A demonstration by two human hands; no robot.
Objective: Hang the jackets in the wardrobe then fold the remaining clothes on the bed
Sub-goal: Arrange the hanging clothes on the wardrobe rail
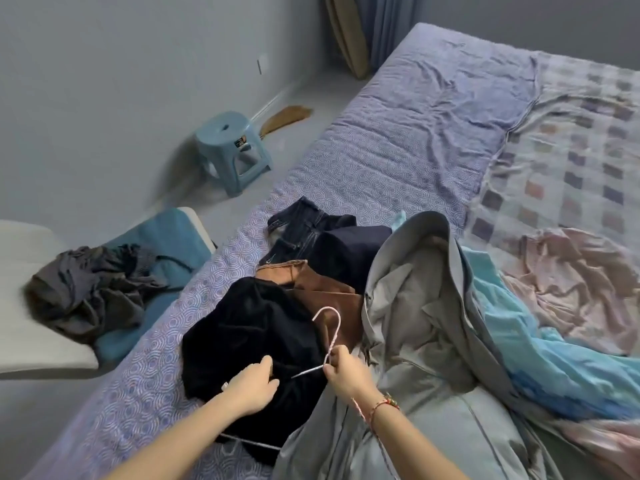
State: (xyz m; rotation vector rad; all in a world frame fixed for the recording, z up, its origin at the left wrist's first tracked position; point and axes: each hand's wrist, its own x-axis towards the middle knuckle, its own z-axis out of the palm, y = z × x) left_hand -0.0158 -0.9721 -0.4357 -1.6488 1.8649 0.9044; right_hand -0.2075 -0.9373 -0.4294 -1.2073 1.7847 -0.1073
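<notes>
Dim, cool bluish light, soft shadows (no glare), wide-angle bending at edges, slight overall softness

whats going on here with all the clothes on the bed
A person is standing at the bed fitting a pink-and-white hanger into a garment. The right hand pinches the hanger just below its hook, while the left hand grips a black garment. A grey hooded jacket lies beside it, with brown and dark denim clothes piled behind. Nothing looks folded yet, and no wardrobe is in view.
</notes>
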